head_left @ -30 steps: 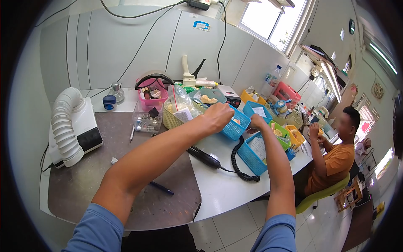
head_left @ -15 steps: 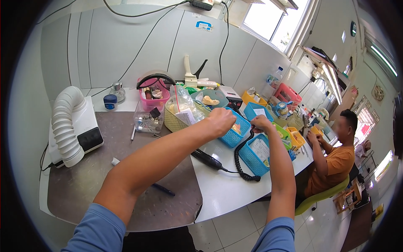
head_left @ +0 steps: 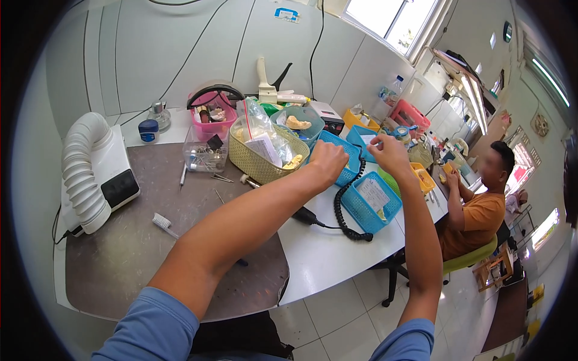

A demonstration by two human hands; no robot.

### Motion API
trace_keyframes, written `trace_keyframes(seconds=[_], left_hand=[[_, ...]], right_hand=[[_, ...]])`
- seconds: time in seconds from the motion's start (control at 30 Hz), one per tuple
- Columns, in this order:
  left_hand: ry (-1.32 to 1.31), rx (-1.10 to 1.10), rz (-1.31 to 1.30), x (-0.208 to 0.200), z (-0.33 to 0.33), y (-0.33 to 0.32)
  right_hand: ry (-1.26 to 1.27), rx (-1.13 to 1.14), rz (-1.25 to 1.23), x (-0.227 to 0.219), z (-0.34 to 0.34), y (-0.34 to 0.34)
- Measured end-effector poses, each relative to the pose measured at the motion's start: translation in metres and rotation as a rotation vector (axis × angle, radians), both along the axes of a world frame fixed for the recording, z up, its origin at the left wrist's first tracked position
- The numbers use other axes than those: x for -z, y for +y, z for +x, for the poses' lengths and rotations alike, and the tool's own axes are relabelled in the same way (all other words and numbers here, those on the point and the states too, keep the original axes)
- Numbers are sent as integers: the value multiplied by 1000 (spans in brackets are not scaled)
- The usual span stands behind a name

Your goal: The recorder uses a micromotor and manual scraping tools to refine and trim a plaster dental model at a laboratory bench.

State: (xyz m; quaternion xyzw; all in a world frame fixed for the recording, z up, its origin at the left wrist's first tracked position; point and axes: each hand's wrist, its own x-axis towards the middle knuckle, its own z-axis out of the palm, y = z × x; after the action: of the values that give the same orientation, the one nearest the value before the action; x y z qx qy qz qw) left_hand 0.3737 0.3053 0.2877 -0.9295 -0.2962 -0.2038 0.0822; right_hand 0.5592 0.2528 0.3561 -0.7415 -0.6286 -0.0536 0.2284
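**One left hand [head_left: 328, 161] and one right hand [head_left: 390, 154], with a black coiled cord [head_left: 339, 209] between**

The white desk [head_left: 316, 259] runs from left to right under both arms, a brown mat [head_left: 126, 265] covering much of its left part. A woven cream basket [head_left: 253, 168] sits just left of the left hand. Three blue baskets cluster by the hands: the middle basket [head_left: 340, 141] partly under the left hand, the far basket [head_left: 354, 136] just left of the right fingertips, and the near basket [head_left: 374, 224], holding a paper slip [head_left: 372, 195], on the near side of both hands and left of the right forearm.

The cord's long axis runs far to near. From the gap between the hands it bows left past the near basket's left side, then curls at that basket's near-left corner and joins a black handpiece [head_left: 306, 216], partly behind the left forearm.

The left hand is nearer the middle basket; it is curled, knuckles up, its grip hidden. The right hand is raised near the cord's far end, fingertips bunched narrow; whether they pinch or touch the cord, I cannot tell.
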Motion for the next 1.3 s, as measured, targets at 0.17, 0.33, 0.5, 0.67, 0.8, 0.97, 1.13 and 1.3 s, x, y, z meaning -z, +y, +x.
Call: trace_keyframes(seconds=[0.17,0.33,0.5,0.67,0.8,0.97,1.13,1.3], left_hand=[[-29,-65,6,6,1,-2],[-167,-57,40,6,-15,-5],[-228,114,242,-30,-76,-89],[-319,497,431,3,-159,-203],[-233,682,343,26,-234,-246],[-276,556,3,40,-281,-221],[-523,491,-416,46,-264,-216],[-787,533,-1220,46,-256,-211]], right_hand=[[-165,-165,74,-5,-23,-109],[-96,-70,-121,24,-32,-143],[-258,42,330,58,-13,-136],[-207,-67,505,49,-99,-130],[15,-460,291,61,-166,-107],[-125,-534,44,84,-196,-80],[-188,-515,108,90,-198,-87],[-36,-436,152,69,-209,-127]])
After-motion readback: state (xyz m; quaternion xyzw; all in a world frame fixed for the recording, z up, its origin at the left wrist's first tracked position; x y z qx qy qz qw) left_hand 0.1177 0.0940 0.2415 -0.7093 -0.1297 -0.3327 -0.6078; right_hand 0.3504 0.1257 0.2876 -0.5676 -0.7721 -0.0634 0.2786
